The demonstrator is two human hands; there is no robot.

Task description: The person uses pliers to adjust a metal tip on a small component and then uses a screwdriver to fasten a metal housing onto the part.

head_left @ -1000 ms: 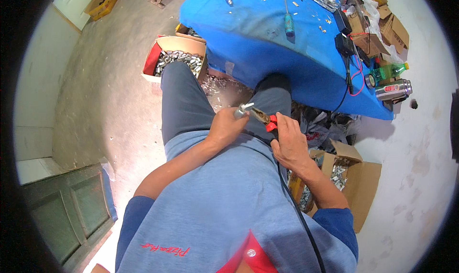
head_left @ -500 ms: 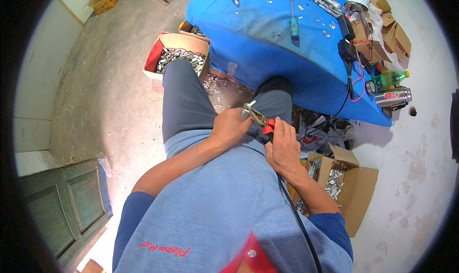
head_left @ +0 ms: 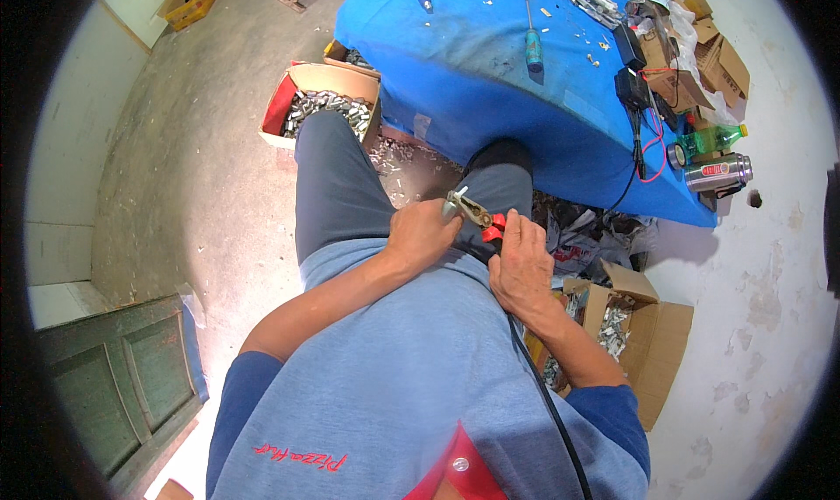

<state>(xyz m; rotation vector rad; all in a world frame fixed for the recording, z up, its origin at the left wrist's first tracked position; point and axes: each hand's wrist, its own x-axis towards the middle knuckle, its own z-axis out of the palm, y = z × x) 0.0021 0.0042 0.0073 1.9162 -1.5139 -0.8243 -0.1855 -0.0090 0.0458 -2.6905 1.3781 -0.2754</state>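
Note:
I sit with my legs toward a table covered in blue cloth (head_left: 490,89). My left hand (head_left: 422,233) is closed around a small metal part at the jaws of a pair of pliers (head_left: 468,208). My right hand (head_left: 521,264) grips the red handles (head_left: 493,229) of the pliers over my lap. A short silver piece sticks up from the jaws. A black cord (head_left: 542,395) runs down along my right side.
A cardboard box of small metal pieces (head_left: 324,106) stands on the floor by my left leg, another (head_left: 612,325) at my right. Screwdrivers (head_left: 532,49), loose metal parts, a charger with wires, a green bottle (head_left: 713,139) and a steel flask (head_left: 717,174) lie on the table. A green door (head_left: 122,386) lies at lower left.
Both hands stay together on the pliers and the part over my lap; only the camera view has shifted slightly.

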